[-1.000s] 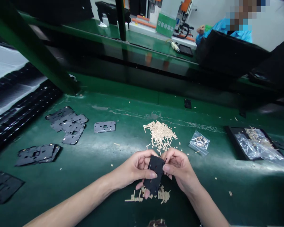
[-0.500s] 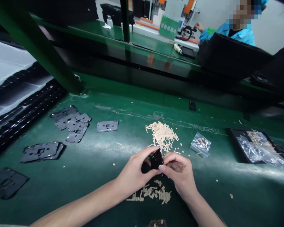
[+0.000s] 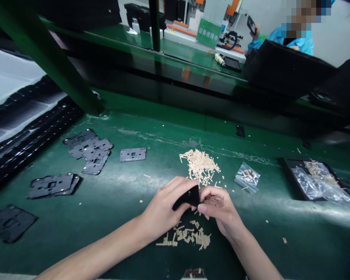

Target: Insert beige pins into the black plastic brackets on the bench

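Note:
My left hand [image 3: 163, 204] is closed round a thin black plastic plate [image 3: 189, 197], its thumb below and its fingers over the top. The plate is tilted up, so much of its face is hidden. At the plate's right edge, my right hand [image 3: 217, 208] has its thumb and curled fingers pinched in; any small piece between the fingertips is too hidden to tell. Beyond the hands lies a heap of small beige strips [image 3: 202, 165]. Nearer me, below the hands, more flat beige pieces [image 3: 189, 235] are scattered on the green table [image 3: 119, 217].
Black plates lie at left in an overlapping group [image 3: 90, 149], a stack [image 3: 54, 184], a near pile [image 3: 10, 222] and one single plate [image 3: 133, 154]. To the right are a small clear bag [image 3: 247, 177] and a black tray [image 3: 294, 182]. A co-worker in blue [image 3: 305, 46] is across the bench.
The plate in my hands has turned, showing a darker, plainer side. My left hand has risen slightly. Across the bench, the co-worker's hand now holds up a dark flat object.

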Available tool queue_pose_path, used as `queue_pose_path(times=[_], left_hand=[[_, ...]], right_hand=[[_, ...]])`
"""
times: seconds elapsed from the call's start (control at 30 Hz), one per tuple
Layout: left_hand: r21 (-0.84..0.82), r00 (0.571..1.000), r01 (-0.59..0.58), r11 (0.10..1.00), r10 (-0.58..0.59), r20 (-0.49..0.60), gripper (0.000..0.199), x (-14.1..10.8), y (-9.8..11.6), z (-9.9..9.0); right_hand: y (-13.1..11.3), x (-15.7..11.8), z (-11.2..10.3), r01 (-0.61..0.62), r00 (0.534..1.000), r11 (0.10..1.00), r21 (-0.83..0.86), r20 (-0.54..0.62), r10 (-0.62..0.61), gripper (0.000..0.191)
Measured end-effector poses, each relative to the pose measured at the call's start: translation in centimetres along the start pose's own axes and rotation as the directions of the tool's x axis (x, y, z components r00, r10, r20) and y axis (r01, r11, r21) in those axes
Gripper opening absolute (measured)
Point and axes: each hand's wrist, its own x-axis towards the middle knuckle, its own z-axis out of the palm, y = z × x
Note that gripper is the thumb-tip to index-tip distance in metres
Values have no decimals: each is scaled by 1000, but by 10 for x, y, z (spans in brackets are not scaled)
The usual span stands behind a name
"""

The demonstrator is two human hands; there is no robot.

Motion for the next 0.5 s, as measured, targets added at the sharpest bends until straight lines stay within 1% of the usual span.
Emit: queue_pose_path(times=[0.1,0.17,0.27,0.33,0.37,0.4,0.43,0.5], left_hand=[[6,998,-68,998,68,16,44,0,-1,0],[1,996,-90,996,90,21,44,0,-1,1],[-20,998,-44,999,45,36,45,0,-1,1],[-16,998,48,999,-47,44,39,3,-3,-2],[0,993,109,994,-109,39,33,6,-5,-4],[19,985,173,985,-173,22,26,11,-7,-7],[32,972,234,972,-234,-6,22,17,-11,-11],[25,941,330,944,-327,-84,21,39,-19,-19]], right_hand=[[-2,1,0,-46,999,998,53,26,45,22],[-3,1,0,-48,999,997,59,17,47,23],[-4,2,-2,10,999,1000,-28,-37,-11,21],[-5,3,-5,50,992,979,-198,-100,-70,19],[-5,4,-7,60,988,946,-319,-116,-102,17],[-6,4,-9,67,986,891,-450,-108,-129,15],[-6,4,-10,79,987,816,-572,-72,-146,11],[-6,3,-12,146,987,653,-743,68,-143,9]])
